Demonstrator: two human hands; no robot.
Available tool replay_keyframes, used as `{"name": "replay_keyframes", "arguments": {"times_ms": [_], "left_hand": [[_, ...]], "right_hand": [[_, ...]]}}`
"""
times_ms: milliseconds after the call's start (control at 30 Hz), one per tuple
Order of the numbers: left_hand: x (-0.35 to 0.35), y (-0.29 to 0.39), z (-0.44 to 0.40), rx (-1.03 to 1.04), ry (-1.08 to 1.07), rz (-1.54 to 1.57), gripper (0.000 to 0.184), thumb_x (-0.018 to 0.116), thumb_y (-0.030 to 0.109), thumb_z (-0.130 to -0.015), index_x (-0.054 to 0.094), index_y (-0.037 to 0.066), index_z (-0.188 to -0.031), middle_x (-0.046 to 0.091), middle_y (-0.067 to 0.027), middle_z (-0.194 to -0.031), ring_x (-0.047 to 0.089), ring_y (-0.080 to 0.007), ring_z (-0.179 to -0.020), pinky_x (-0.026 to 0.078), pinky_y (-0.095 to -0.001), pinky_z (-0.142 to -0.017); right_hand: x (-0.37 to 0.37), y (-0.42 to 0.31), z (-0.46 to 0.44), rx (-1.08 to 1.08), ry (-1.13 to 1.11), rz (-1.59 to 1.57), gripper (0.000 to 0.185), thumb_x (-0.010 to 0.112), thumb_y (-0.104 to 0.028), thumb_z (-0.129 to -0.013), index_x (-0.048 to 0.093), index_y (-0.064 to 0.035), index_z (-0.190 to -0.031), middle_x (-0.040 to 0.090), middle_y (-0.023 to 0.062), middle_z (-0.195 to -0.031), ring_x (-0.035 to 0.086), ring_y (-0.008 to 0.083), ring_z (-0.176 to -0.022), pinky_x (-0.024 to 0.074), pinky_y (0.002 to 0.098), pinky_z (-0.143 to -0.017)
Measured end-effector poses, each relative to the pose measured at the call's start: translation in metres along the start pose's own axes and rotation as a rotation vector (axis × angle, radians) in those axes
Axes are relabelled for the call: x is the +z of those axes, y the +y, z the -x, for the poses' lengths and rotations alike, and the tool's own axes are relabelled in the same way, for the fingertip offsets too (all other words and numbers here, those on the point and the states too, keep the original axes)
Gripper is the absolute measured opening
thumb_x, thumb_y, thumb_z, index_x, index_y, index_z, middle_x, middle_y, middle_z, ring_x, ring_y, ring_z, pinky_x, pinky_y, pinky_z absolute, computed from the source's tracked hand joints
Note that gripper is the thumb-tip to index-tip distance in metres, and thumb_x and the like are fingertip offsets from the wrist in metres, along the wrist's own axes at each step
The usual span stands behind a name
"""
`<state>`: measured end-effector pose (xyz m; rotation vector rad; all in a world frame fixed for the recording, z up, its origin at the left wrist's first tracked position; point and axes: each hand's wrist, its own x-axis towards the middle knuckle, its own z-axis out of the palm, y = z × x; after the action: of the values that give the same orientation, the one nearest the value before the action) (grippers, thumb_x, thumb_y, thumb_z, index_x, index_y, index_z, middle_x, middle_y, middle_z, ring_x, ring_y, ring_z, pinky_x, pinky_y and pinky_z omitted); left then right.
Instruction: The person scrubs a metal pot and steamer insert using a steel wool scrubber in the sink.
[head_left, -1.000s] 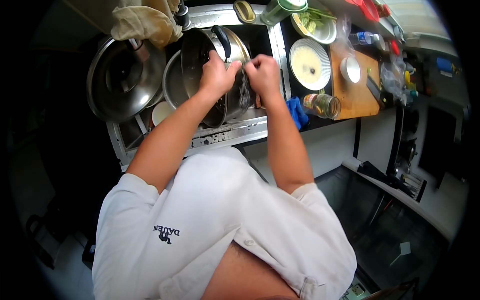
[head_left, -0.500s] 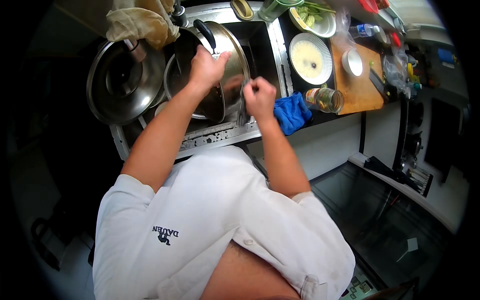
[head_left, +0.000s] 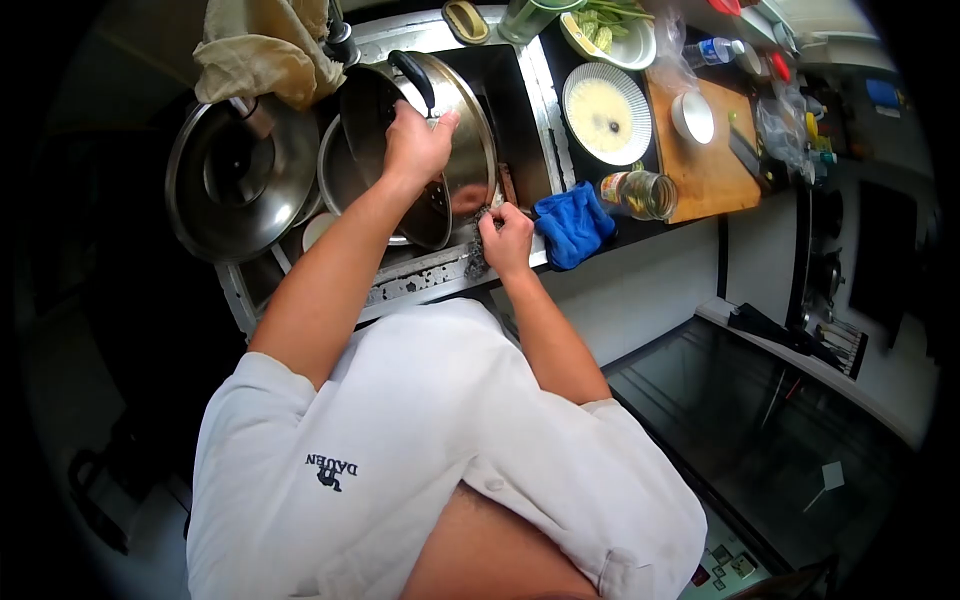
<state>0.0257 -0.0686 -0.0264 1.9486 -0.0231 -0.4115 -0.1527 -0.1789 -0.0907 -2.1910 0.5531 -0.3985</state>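
Note:
A stainless-steel pot (head_left: 466, 150) stands tilted on its side in the sink, its black loop handle (head_left: 411, 78) uppermost. My left hand (head_left: 418, 145) is closed on the pot's edge just below that handle, thumb pointing up. Down at the pot's lower right edge, my right hand (head_left: 507, 238) is closed around a grey steel wool scrubber (head_left: 476, 252), part of which hangs out below the fingers. Behind my left wrist, a perforated metal piece (head_left: 432, 222) and another metal bowl (head_left: 336, 170) show in part.
A wide metal lid (head_left: 215, 215) lies left of the sink, under a hanging cloth (head_left: 262, 60). Along the right counter are a blue cloth (head_left: 574, 228), a glass jar (head_left: 640, 195), a ribbed plate (head_left: 603, 112) of pale liquid, and a cutting board (head_left: 735, 190) with a white bowl (head_left: 692, 118) and knife.
My right hand has moved down along the pot's edge, toward the sink's front rim. My left hand keeps its hold on the pot. The whole view has shifted slightly.

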Motion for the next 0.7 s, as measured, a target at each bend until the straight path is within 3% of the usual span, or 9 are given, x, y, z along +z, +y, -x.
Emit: {"name": "replay_keyframes", "arguments": {"times_ms": [67, 167, 267, 333, 533, 600, 633, 700], "left_hand": [[-0.01, 0.006, 0.003, -0.079, -0.052, 0.057, 0.053, 0.071, 0.029, -0.084, 0.048, -0.012, -0.107, 0.066, -0.0289, -0.09, 0.07, -0.0373, -0.078, 0.058, -0.0421, -0.052], [-0.006, -0.004, 0.002, -0.029, -0.046, 0.022, 0.054, 0.071, 0.029, -0.084, 0.047, -0.013, -0.107, 0.066, -0.0273, -0.09, 0.07, -0.0348, -0.074, 0.057, -0.0396, -0.046], [-0.006, 0.01, 0.007, -0.061, -0.097, 0.01, 0.055, 0.07, 0.029, -0.085, 0.045, -0.014, -0.109, 0.065, -0.0263, -0.091, 0.07, -0.0331, -0.072, 0.056, -0.0379, -0.044], [-0.006, 0.009, 0.004, -0.067, -0.124, 0.023, 0.054, 0.069, 0.029, -0.085, 0.045, -0.013, -0.11, 0.065, -0.0265, -0.093, 0.07, -0.0325, -0.072, 0.055, -0.0379, -0.043], [0.009, -0.012, 0.003, -0.194, -0.113, 0.226, 0.042, 0.063, 0.026, -0.091, 0.051, -0.01, -0.11, 0.064, -0.0205, -0.092, 0.067, -0.0244, -0.074, 0.058, -0.0361, -0.055], [0.009, -0.005, 0.007, -0.26, -0.135, 0.298, 0.037, 0.059, 0.023, -0.095, 0.048, -0.005, -0.117, 0.062, -0.0165, -0.102, 0.065, -0.0255, -0.086, 0.057, -0.0433, -0.065], [0.007, -0.001, 0.008, -0.292, -0.14, 0.335, 0.035, 0.057, 0.021, -0.097, 0.047, -0.003, -0.121, 0.061, -0.0145, -0.107, 0.063, -0.0261, -0.092, 0.057, -0.0469, -0.07], [-0.001, 0.005, 0.012, -0.272, -0.167, 0.412, 0.035, 0.059, 0.022, -0.095, 0.052, -0.006, -0.115, 0.061, -0.0159, -0.103, 0.064, -0.0249, -0.088, 0.057, -0.0436, -0.065]], "right_hand": [[0.001, -0.003, -0.021, -0.078, 0.045, -0.02, 0.009, 0.062, -0.008, -0.076, 0.06, -0.0008, -0.071, 0.061, 0.0192, -0.07, 0.061, 0.0379, -0.067, 0.0486, 0.0434, -0.063], [-0.01, -0.046, -0.088, -0.204, 0.015, -0.068, 0.014, 0.063, -0.011, -0.077, 0.059, 0.0002, -0.069, 0.06, 0.0201, -0.067, 0.06, 0.0391, -0.064, 0.0474, 0.0437, -0.058], [-0.004, -0.063, -0.144, -0.219, -0.105, 0.054, 0.018, 0.065, -0.018, -0.075, 0.067, -0.0003, -0.071, 0.065, 0.0207, -0.072, 0.065, 0.0375, -0.068, 0.0527, 0.0429, -0.063], [-0.005, -0.059, -0.14, -0.226, -0.117, 0.061, 0.018, 0.065, -0.017, -0.075, 0.066, 0.0005, -0.071, 0.064, 0.0212, -0.071, 0.065, 0.0378, -0.067, 0.052, 0.0438, -0.062], [-0.012, 0.004, -0.021, 0.079, -0.055, 0.011, 0.016, 0.065, -0.012, -0.076, 0.062, 0.0026, -0.07, 0.062, 0.022, -0.068, 0.063, 0.0386, -0.066, 0.0491, 0.0419, -0.062], [-0.004, 0.01, -0.01, 0.062, 0.008, -0.052, 0.016, 0.064, -0.01, -0.078, 0.06, 0.0028, -0.071, 0.061, 0.0216, -0.068, 0.062, 0.0382, -0.064, 0.0482, 0.0421, -0.06], [-0.002, 0.009, -0.016, -0.046, 0.052, -0.048, 0.013, 0.064, -0.009, -0.079, 0.06, 0.0018, -0.072, 0.06, 0.0209, -0.068, 0.06, 0.0387, -0.063, 0.0472, 0.0423, -0.059], [-0.003, -0.003, -0.04, -0.105, 0.067, -0.047, 0.013, 0.063, -0.01, -0.079, 0.06, 0.0013, -0.072, 0.06, 0.0204, -0.068, 0.06, 0.0392, -0.063, 0.0471, 0.0434, -0.059]]}}
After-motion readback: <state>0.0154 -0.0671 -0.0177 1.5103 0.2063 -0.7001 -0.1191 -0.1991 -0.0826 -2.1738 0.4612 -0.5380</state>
